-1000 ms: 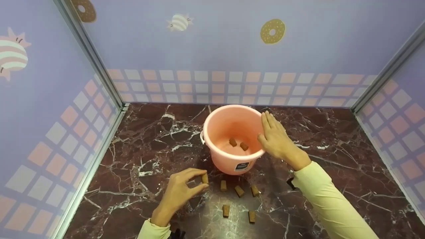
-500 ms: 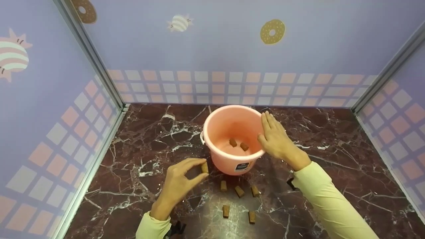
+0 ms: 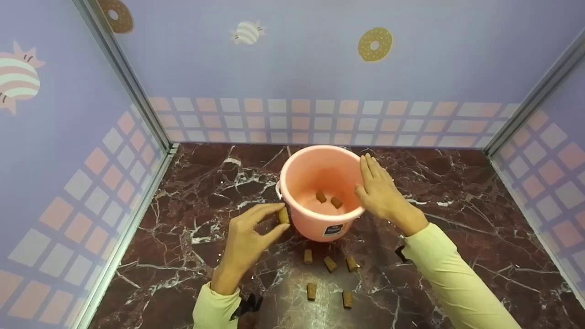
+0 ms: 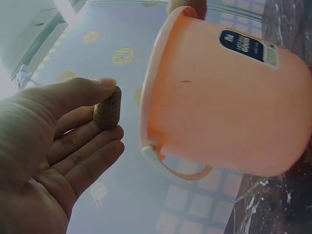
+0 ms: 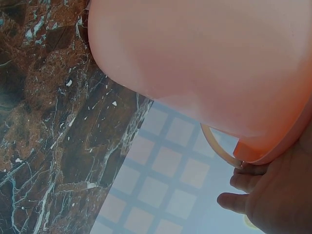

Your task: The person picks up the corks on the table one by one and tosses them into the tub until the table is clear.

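My left hand (image 3: 247, 235) pinches a brown cork stopper (image 4: 108, 108) between thumb and fingers. It is lifted above the table, just left of the pink bucket (image 3: 315, 224). In the left wrist view the cork is level with the bucket's rim and apart from it. My right hand (image 3: 381, 192) rests on the right side of the bucket's rim with straight fingers, the thumb lying at the inner edge. Two corks (image 3: 336, 202) lie on the bucket's floor. Several more corks (image 3: 330, 264) are scattered on the table in front of it.
The table (image 3: 219, 183) has a dark red marble pattern with white veins. A purple back wall (image 3: 311, 68) and two side walls enclose it. The bucket's white handle (image 4: 170, 170) hangs down outside the bucket.
My left hand has raised the cork and moved it away from me, from beside the table corks up along the bucket's left side. The right hand and bucket have stayed still.
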Motion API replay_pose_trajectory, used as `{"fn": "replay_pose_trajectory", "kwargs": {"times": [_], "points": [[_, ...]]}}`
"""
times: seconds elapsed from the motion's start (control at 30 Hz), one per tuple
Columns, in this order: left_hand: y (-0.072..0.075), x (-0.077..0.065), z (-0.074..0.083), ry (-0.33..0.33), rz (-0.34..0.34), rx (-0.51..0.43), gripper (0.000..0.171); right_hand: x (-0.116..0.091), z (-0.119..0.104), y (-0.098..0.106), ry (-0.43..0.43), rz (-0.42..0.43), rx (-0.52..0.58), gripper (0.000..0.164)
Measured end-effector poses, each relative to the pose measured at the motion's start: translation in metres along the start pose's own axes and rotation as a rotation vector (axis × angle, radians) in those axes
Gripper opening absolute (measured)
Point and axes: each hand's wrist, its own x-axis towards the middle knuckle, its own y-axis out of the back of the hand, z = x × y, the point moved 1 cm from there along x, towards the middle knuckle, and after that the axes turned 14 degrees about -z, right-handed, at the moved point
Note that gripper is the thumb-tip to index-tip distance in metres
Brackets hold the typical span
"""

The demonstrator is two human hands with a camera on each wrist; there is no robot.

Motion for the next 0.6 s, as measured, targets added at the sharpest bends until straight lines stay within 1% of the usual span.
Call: {"fn": "replay_pose_trajectory", "kwargs": {"times": [0.3, 0.6], "points": [[0.001, 0.013, 0.002, -0.003, 0.021, -0.001, 0.045, 0.002, 0.000, 0.000, 0.011, 0.008, -0.005, 0.075], [-0.002, 0.025, 0.000, 0.002, 0.014, -0.024, 0.043, 0.002, 0.001, 0.000, 0.021, 0.014, -0.010, 0.075]]}}
